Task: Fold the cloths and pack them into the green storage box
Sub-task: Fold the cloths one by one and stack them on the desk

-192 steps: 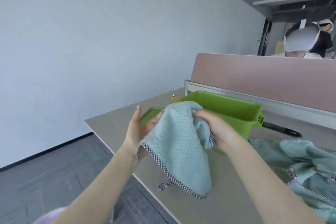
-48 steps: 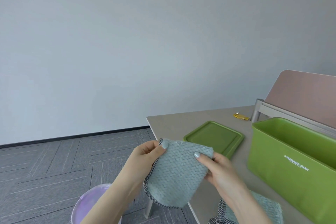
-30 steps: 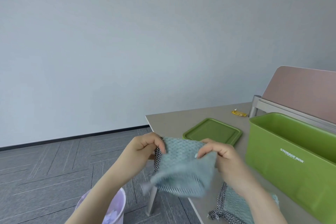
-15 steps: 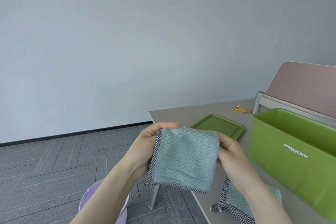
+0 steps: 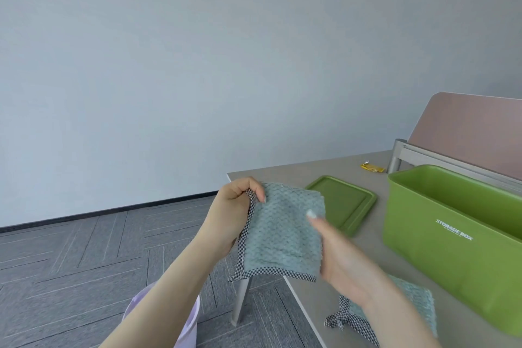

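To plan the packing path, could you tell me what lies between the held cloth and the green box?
The green lid, flat on the table, in the head view.

An office: grey carpet tiles (image 5: 84,248), a desk (image 5: 282,175) with pink partition screen (image 5: 466,133).

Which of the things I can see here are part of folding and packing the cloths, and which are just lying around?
Part of the job:
- folded cloth held up in the left hand and right hand
- second cloth on the table
- green storage box, open
- green lid, lying beside the box

Just lying about:
- yellow wrapper
- lilac bin on the floor
- pink divider
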The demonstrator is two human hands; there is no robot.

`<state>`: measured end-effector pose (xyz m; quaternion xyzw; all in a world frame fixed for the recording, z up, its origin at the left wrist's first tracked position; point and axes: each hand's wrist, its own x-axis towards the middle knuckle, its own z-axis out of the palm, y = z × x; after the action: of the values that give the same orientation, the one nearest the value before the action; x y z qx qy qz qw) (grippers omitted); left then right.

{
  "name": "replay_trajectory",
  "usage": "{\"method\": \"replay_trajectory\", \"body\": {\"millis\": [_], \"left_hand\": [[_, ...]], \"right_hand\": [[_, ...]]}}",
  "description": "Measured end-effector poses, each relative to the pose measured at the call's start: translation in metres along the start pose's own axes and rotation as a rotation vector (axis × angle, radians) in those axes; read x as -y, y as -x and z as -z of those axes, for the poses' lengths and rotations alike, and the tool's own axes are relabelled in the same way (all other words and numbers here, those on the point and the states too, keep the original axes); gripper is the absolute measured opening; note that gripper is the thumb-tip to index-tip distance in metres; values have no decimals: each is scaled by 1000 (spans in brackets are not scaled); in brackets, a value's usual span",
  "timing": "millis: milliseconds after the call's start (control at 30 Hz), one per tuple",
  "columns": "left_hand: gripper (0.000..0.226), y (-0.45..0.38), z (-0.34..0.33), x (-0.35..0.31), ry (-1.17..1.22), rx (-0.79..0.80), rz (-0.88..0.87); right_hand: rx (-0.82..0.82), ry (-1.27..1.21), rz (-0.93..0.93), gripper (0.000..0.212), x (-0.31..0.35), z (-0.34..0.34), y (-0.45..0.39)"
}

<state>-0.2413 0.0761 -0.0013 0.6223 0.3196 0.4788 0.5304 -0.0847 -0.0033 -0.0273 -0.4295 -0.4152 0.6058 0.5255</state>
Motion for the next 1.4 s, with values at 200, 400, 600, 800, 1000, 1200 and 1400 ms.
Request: {"method": "replay_trajectory", "body": {"millis": [200, 400, 600, 800, 1000, 1200, 1400], "left_hand": [[25, -11, -1, 11, 128, -43, 216], [42, 8, -12, 26, 391, 103, 519], [36, 17, -22, 12, 567, 193, 638], [49, 22, -42, 31, 537, 162, 617], [43, 28, -89, 52, 99, 277, 426], [43, 20, -140, 77, -269, 311, 91], [45, 25, -160, 84, -510, 296, -55]], "right_hand": [[-226, -28, -53, 21, -6, 1, -3], [-406, 56, -49, 19, -7, 2, -6], [-484, 125, 109, 12, -8, 2, 1], [-686, 154, 217, 13, -10, 14, 23], [-752, 336, 261, 49, -22, 37, 74], [-698, 508, 116, 46, -31, 63, 113], [-907, 430, 102, 45, -38, 86, 109]]}}
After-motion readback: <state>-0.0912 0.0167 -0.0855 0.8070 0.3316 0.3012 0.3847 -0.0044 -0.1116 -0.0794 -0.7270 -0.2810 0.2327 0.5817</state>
